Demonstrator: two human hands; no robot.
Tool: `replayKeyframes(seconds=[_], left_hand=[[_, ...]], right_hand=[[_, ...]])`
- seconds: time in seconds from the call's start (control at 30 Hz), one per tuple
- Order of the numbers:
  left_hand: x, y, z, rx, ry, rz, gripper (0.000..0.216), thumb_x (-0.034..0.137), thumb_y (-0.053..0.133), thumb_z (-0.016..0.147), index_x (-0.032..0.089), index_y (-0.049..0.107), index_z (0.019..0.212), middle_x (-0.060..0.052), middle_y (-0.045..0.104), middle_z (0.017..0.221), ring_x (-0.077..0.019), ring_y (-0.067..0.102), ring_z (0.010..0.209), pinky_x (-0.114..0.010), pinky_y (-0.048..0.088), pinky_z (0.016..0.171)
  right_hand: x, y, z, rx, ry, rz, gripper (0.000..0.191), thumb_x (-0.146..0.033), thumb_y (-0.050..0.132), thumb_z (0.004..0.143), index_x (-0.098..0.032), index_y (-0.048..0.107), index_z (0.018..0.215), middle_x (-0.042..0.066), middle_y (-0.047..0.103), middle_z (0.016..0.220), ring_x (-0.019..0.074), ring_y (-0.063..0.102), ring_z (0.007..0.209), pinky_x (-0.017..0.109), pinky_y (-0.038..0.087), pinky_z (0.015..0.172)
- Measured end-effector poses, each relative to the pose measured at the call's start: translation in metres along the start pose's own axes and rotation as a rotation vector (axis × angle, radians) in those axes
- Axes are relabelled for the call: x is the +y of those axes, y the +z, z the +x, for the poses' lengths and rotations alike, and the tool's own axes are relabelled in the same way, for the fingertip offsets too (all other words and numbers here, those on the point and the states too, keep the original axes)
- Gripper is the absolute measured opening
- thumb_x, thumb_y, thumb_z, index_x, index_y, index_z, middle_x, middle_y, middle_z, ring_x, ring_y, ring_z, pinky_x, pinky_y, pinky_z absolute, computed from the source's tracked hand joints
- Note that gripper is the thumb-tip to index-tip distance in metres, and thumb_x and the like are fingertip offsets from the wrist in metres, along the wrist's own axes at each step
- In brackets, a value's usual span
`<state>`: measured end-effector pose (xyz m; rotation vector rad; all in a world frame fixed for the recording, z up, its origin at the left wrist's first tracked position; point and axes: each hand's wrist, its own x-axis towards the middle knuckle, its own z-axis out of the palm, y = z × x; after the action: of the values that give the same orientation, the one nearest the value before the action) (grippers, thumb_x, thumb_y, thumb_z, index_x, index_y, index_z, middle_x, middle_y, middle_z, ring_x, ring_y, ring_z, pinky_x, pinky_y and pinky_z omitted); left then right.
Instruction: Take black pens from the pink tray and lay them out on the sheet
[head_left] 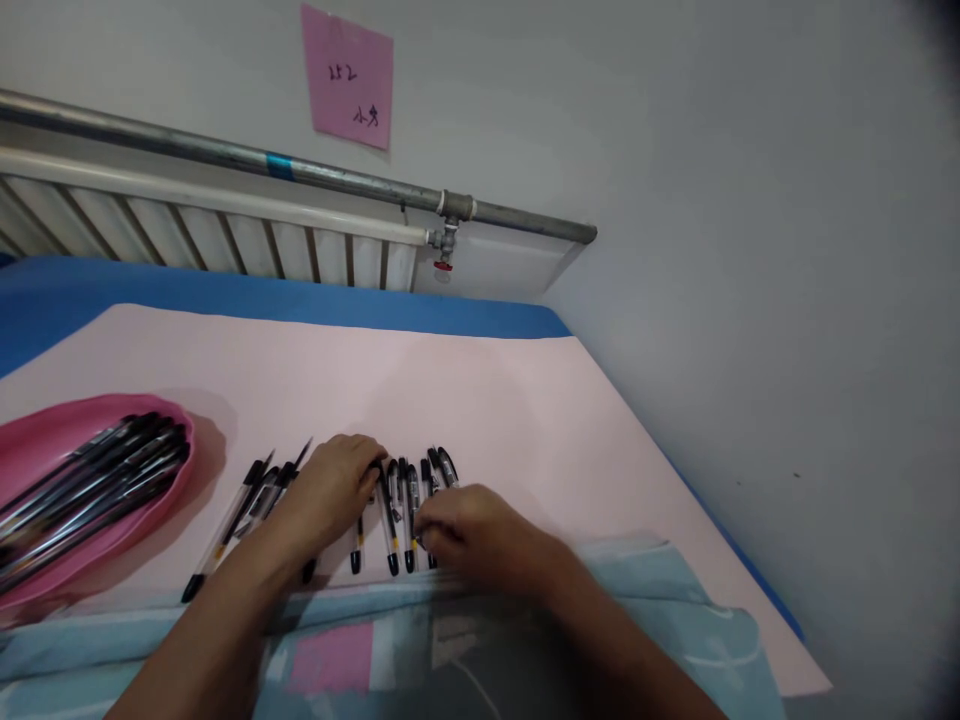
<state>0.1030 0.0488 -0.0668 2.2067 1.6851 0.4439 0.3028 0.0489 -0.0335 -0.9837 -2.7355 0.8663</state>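
Several clear-barrelled pens with black ends, along with black pen caps, lie in a rough row on the pink table cover. My left hand [341, 482] is closed, its fingertips at the upper end of a pen [388, 525] in the row. To the right, my right hand [480, 528] has its fingers curled together over the lower part of the row; what they pinch is hidden. Between the hands, pens and caps [412, 488] lie close together. More pens [229, 528] rest left of my left wrist, partly behind the forearm.
A pink basin [161, 515] heaped with pens [124, 465] stands at the left. Light blue patterned cloth [675, 590] lies along the near edge. Behind the pink cover [510, 390] run a blue edge [337, 305], a radiator and a metal pipe. A wall rises on the right.
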Motion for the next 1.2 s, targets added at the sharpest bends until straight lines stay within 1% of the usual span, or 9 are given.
replayKeyframes(seconds=[0.2, 0.4, 0.53, 0.67, 0.8, 0.9, 1.03, 1.13, 1.2], left_hand=[[-0.006, 0.011, 0.005, 0.029, 0.123, 0.012, 0.032, 0.013, 0.037, 0.081, 0.019, 0.064, 0.096, -0.008, 0.065, 0.099, -0.0209, 0.054, 0.097, -0.038, 0.041, 0.087], [-0.007, 0.016, 0.008, 0.023, 0.164, -0.001, 0.033, 0.011, 0.039, 0.08, 0.021, 0.064, 0.1, -0.006, 0.066, 0.1, -0.0203, 0.055, 0.097, -0.038, 0.041, 0.086], [-0.005, 0.015, 0.008, 0.006, 0.174, 0.009, 0.033, 0.013, 0.036, 0.082, 0.017, 0.063, 0.1, -0.009, 0.066, 0.098, -0.021, 0.055, 0.096, -0.038, 0.041, 0.085], [-0.003, 0.014, 0.009, 0.028, 0.158, -0.02, 0.031, 0.015, 0.036, 0.084, 0.018, 0.063, 0.097, -0.009, 0.065, 0.097, -0.0204, 0.055, 0.095, -0.037, 0.041, 0.085], [-0.003, 0.016, 0.011, 0.06, 0.158, -0.046, 0.028, 0.018, 0.038, 0.084, 0.019, 0.062, 0.098, -0.008, 0.064, 0.099, -0.0202, 0.054, 0.096, -0.037, 0.041, 0.086], [-0.002, 0.019, 0.013, 0.073, 0.191, -0.053, 0.028, 0.019, 0.039, 0.084, 0.019, 0.061, 0.101, -0.007, 0.064, 0.102, -0.0203, 0.053, 0.097, -0.038, 0.04, 0.087], [0.006, 0.023, 0.013, 0.083, 0.288, -0.048, 0.032, 0.012, 0.039, 0.082, 0.022, 0.061, 0.104, -0.005, 0.062, 0.107, -0.0191, 0.052, 0.101, -0.038, 0.039, 0.088], [0.013, 0.025, 0.013, 0.077, 0.312, -0.004, 0.036, 0.005, 0.04, 0.079, 0.022, 0.062, 0.101, -0.006, 0.062, 0.107, -0.0201, 0.051, 0.102, -0.039, 0.04, 0.088], [0.016, 0.026, 0.014, 0.067, 0.316, 0.022, 0.033, 0.007, 0.043, 0.079, 0.022, 0.063, 0.1, -0.007, 0.062, 0.105, -0.0211, 0.051, 0.1, -0.04, 0.04, 0.086]], right_hand=[[-0.014, 0.009, -0.007, -0.11, 0.04, -0.099, 0.017, -0.013, 0.044, 0.076, -0.017, 0.06, 0.079, 0.003, 0.065, 0.081, 0.0146, 0.056, 0.074, 0.023, 0.038, 0.068], [-0.019, 0.014, -0.005, -0.163, -0.011, -0.161, 0.018, -0.013, 0.042, 0.077, -0.017, 0.059, 0.084, 0.005, 0.064, 0.084, 0.0165, 0.057, 0.078, 0.025, 0.038, 0.066], [-0.022, 0.018, -0.005, -0.171, -0.042, -0.142, 0.016, -0.014, 0.044, 0.077, -0.017, 0.058, 0.083, 0.004, 0.063, 0.084, 0.0157, 0.056, 0.076, 0.024, 0.038, 0.064], [-0.012, 0.015, -0.005, -0.057, -0.017, -0.075, 0.02, -0.01, 0.044, 0.075, -0.018, 0.06, 0.085, 0.003, 0.062, 0.083, 0.0135, 0.054, 0.077, 0.023, 0.038, 0.07], [0.011, 0.008, -0.005, 0.229, 0.163, -0.098, 0.017, -0.01, 0.042, 0.077, -0.016, 0.058, 0.081, 0.003, 0.059, 0.08, 0.0126, 0.051, 0.074, 0.023, 0.036, 0.069], [0.025, 0.003, -0.005, 0.349, 0.28, -0.131, 0.015, -0.014, 0.042, 0.081, -0.016, 0.056, 0.084, 0.004, 0.056, 0.081, 0.0134, 0.049, 0.077, 0.024, 0.035, 0.069], [0.034, 0.002, -0.003, 0.359, 0.302, -0.139, 0.016, -0.014, 0.043, 0.081, -0.016, 0.056, 0.09, 0.004, 0.055, 0.084, 0.0136, 0.049, 0.079, 0.024, 0.035, 0.069], [0.035, 0.005, -0.001, 0.315, 0.321, -0.148, 0.014, -0.014, 0.044, 0.081, -0.016, 0.056, 0.088, 0.004, 0.054, 0.082, 0.0131, 0.048, 0.077, 0.023, 0.034, 0.068], [0.034, 0.005, 0.001, 0.298, 0.33, -0.151, 0.013, -0.015, 0.045, 0.08, -0.016, 0.056, 0.087, 0.003, 0.054, 0.081, 0.0125, 0.048, 0.074, 0.023, 0.033, 0.066]])
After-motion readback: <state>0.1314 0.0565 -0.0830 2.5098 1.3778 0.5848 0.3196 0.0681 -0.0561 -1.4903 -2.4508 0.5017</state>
